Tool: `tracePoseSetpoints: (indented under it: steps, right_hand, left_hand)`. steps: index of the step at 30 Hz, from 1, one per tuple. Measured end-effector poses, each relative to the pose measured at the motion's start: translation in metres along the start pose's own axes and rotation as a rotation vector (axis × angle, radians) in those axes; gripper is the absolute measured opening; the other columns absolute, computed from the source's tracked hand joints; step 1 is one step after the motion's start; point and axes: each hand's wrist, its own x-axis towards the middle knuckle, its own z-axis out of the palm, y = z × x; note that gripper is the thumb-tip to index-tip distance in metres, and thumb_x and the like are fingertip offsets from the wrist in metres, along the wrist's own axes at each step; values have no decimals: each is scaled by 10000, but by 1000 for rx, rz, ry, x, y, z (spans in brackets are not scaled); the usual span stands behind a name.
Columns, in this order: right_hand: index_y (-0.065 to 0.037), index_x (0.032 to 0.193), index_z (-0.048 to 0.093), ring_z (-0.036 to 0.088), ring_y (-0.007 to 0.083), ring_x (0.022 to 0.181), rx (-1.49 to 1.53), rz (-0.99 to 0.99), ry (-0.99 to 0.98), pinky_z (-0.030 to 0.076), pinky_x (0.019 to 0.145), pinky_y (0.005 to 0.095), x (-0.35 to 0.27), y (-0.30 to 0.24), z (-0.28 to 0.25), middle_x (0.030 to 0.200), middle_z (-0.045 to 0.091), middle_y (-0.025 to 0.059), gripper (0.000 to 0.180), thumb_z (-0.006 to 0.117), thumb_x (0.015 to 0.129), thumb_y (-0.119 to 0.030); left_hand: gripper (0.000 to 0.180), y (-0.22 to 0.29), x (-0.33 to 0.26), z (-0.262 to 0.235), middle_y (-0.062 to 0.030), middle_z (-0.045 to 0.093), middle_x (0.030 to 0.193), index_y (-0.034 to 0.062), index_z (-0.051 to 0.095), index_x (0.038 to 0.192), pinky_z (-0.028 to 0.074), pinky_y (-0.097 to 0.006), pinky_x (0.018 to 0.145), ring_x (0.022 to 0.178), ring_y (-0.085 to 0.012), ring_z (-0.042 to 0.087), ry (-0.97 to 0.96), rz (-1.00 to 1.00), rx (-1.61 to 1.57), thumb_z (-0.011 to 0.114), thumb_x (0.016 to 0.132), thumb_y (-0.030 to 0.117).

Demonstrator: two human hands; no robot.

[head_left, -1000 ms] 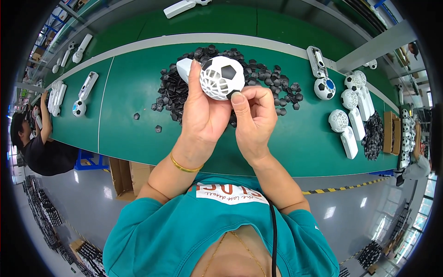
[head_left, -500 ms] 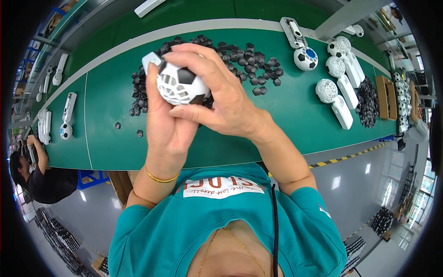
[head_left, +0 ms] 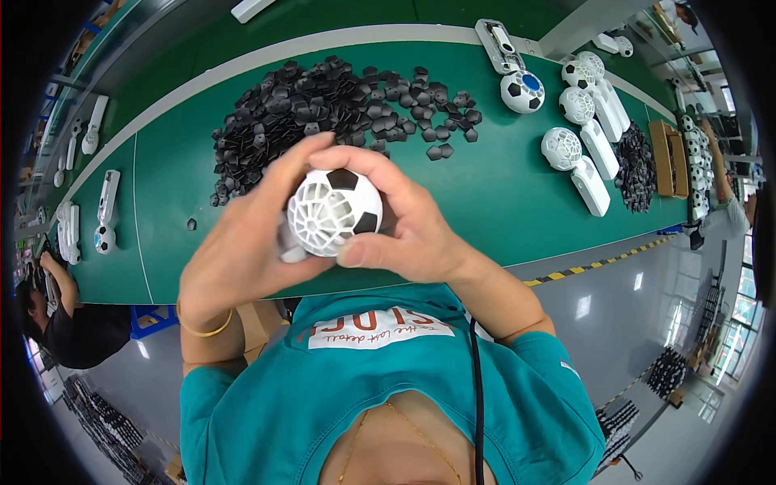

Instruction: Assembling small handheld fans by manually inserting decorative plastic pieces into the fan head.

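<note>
Your left hand (head_left: 242, 238) and right hand (head_left: 412, 230) clasp a white-and-black latticed plastic ball (head_left: 323, 217), apparently steadying it. Black plastic pentagons (head_left: 279, 113) lie nearby.

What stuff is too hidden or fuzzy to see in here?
In the head view:
Back of the soccer-patterned ball: hidden by its front, the left hand and the right hand.
White part beside the ball: blurred, partly covered by the left hand.
White bar: cut off by the top edge.
Black pile: lower pieces hidden under others.
</note>
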Motion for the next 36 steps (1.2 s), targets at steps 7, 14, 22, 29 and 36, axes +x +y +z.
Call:
tracePoseSetpoints:
  steps: [7, 14, 22, 29, 36]
  right_hand:
    - [-25, 983, 668, 622, 169, 774, -1196, 108, 372, 492, 653, 317, -18, -22, -69, 918, 620, 66, 233, 729, 767, -87]
    - [-24, 875, 651, 591, 205, 711, -1560, 95, 296, 475, 639, 307, -22, -8, -96, 806, 603, 73, 123, 709, 773, -62]
    - [-26, 845, 610, 547, 112, 670, -1023, 275, 374, 437, 590, 241, -6, -22, -78, 771, 598, 20, 106, 689, 835, -96]
    - [-20, 903, 573, 508, 38, 691, -232, 104, 419, 401, 588, 175, 28, -19, -12, 786, 581, -15, 120, 652, 890, -109]
    - [-38, 920, 557, 488, 27, 694, -244, -74, 508, 396, 595, 172, 35, 8, 7, 793, 573, -17, 112, 634, 911, -119]
  left_hand:
    - [833, -26, -10, 33, -143, 612, 1150, 13, 324, 1400, 503, -278, 809, 951, -184, 633, -2, -425, -650, 765, 696, 83]
    - [778, -43, -7, 39, -124, 592, 1165, -36, 273, 1409, 485, -279, 848, 1028, -166, 589, 194, -534, -917, 718, 784, 95]
    - [833, -46, -4, 51, -137, 500, 1286, -40, 229, 1417, 467, -313, 906, 1147, -189, 523, 273, -423, -988, 744, 779, 107]
    - [907, -39, 6, 67, -148, 514, 1255, -25, 184, 1414, 483, -335, 920, 1148, -208, 530, 406, -351, -1043, 783, 742, 87]
    - [963, -33, 10, 74, -168, 514, 1244, -5, 130, 1420, 495, -345, 920, 1137, -223, 543, 512, -294, -1028, 795, 726, 60]
